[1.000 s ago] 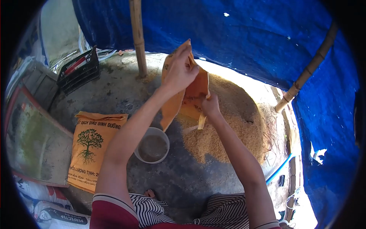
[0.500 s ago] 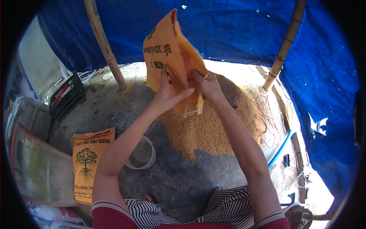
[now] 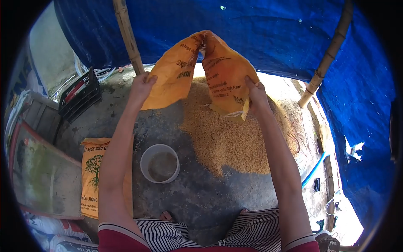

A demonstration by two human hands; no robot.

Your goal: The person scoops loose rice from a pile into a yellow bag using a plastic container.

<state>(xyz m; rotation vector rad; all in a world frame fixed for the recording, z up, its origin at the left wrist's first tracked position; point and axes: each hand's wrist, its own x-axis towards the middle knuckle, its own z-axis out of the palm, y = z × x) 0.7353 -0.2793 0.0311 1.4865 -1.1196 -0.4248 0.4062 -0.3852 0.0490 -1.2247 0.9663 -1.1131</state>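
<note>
An orange printed sack (image 3: 172,77) hangs spread between my hands above the floor, its two sides pulled apart and its top folded to a peak. My left hand (image 3: 142,86) grips its left edge. On the other side my right hand (image 3: 255,90) pinches the right edge, where a loose yellow strip dangles. Below and behind the sack lies a wide heap of tan grain-like material (image 3: 231,143). A white bucket (image 3: 160,164) stands on the floor under my arms. Another orange sack (image 3: 91,180) with a tree print is partly hidden by my left forearm.
A black crate (image 3: 80,95) sits at the far left, near a framed panel (image 3: 44,172). Bamboo poles (image 3: 325,59) stand before a blue tarp (image 3: 252,25). A blue pipe (image 3: 314,170) lies at the right. Printed bags (image 3: 58,229) are at the lower left.
My hands have moved apart, stretching the orange sack sideways. The sack has come down from its taller, narrower shape, and the bucket shows fully now.
</note>
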